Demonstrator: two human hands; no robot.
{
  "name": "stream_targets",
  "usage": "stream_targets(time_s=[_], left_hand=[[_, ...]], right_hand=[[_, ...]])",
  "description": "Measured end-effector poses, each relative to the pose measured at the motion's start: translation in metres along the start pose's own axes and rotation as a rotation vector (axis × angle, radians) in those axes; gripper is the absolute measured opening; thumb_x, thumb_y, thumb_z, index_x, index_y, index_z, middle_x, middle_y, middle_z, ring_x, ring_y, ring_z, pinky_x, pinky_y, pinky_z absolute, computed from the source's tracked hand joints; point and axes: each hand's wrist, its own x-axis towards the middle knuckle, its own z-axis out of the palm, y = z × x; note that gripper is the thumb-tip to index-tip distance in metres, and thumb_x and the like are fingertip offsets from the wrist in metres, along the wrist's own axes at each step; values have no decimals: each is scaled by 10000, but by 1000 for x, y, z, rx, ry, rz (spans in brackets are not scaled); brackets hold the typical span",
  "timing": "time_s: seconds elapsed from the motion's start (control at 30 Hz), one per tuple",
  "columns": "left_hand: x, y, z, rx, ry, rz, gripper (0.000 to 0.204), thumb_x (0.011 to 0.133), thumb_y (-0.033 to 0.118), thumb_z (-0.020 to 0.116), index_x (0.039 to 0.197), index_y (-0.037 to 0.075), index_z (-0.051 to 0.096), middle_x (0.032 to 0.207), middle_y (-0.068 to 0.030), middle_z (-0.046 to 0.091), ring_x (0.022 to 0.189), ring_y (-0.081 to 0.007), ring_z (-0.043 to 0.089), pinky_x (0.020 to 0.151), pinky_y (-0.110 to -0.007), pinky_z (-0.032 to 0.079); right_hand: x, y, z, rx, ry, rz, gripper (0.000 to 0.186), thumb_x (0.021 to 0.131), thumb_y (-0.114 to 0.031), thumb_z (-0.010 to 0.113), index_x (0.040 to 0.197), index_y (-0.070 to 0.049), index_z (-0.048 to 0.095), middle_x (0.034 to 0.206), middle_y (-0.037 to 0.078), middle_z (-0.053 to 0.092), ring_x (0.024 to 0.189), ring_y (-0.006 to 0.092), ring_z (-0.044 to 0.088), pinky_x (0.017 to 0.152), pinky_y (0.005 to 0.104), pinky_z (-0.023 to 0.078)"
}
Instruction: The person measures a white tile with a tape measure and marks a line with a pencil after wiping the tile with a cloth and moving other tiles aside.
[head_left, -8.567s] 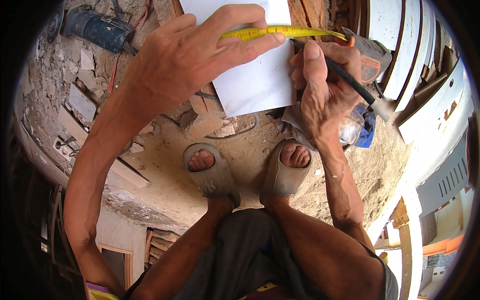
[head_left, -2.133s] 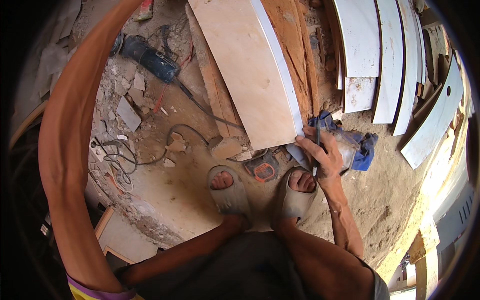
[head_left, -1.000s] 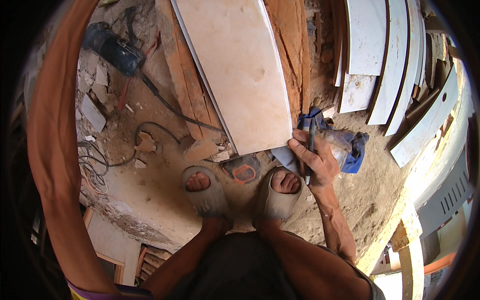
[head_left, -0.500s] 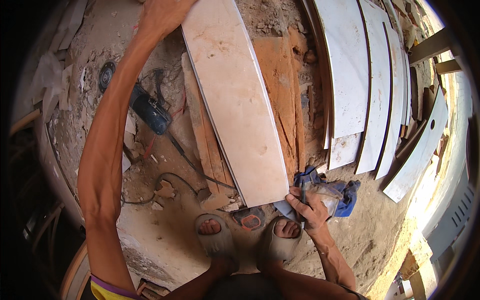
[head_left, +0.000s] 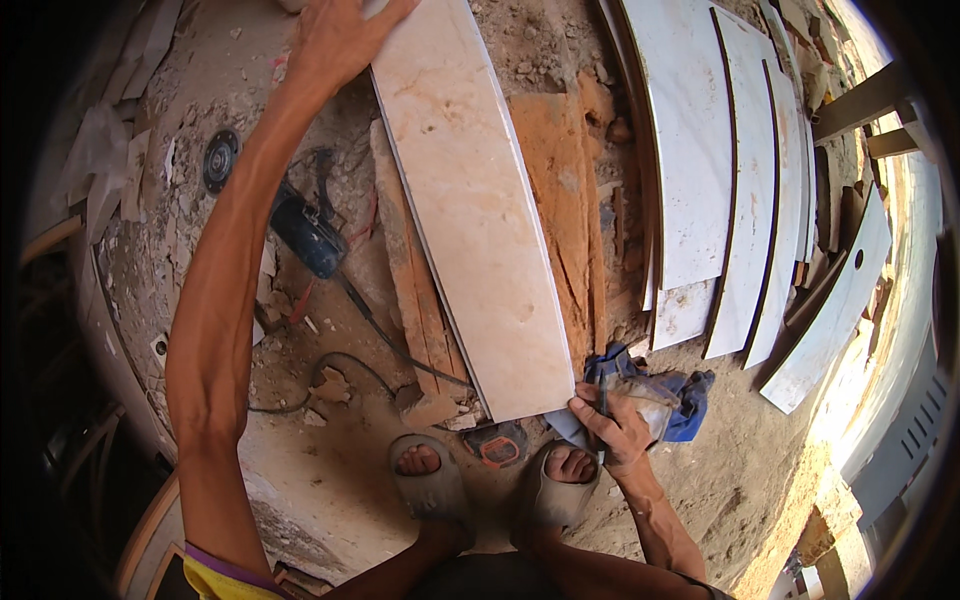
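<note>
A long beige tile (head_left: pixel 490 230) lies lengthwise in front of me on orange-brown slabs (head_left: pixel 560 180). My left hand (head_left: pixel 345 40) is at its far left edge, the thumb stretched over the tile's surface; the other fingers are partly cut off by the picture's upper edge. At the near right corner, my right hand (head_left: pixel 622 428) is closed around a slim dark pen (head_left: pixel 603 395), and its fingertips touch the tile's edge. Just behind that hand lies a crumpled blue cloth (head_left: pixel 688 405).
An angle grinder (head_left: pixel 305 235) lies left of the tile, its cord running toward the tile's near end. A tape measure (head_left: pixel 495 445) sits between my sandalled feet. Several white tile strips (head_left: pixel 680 150) stand in a row at the right. Rubble covers the ground.
The left hand has shifted at the tile's far end, and its thumb now shows over the surface. The view has moved slightly. My right hand keeps its place at the near corner.
</note>
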Motion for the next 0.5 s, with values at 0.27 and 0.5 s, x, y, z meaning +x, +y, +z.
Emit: stream_targets(time_s=[0.27, 0.5], left_hand=[[-2, -1, 2, 80, 11, 41, 325, 1003, 300, 724, 1191, 36, 728, 1180, -188, 710, 1150, -389, 671, 1017, -461, 517], [1, 4, 3, 51, -28, 24, 324, 1010, 313, 721, 1197, 49, 728, 1207, -180, 713, 1176, -373, 670, 1034, -453, 515]], right_hand=[[0, 1, -1, 13, -11, -1, 438, 834, -27, 783, 1268, -84, 767, 1315, 146, 726, 1027, 305, 768, 819, 373, 650], [-2, 3, -2, 24, 6, -1, 415, 840, -29, 777, 1252, -68, 774, 1316, 155, 725, 1020, 293, 769, 806, 361, 650]])
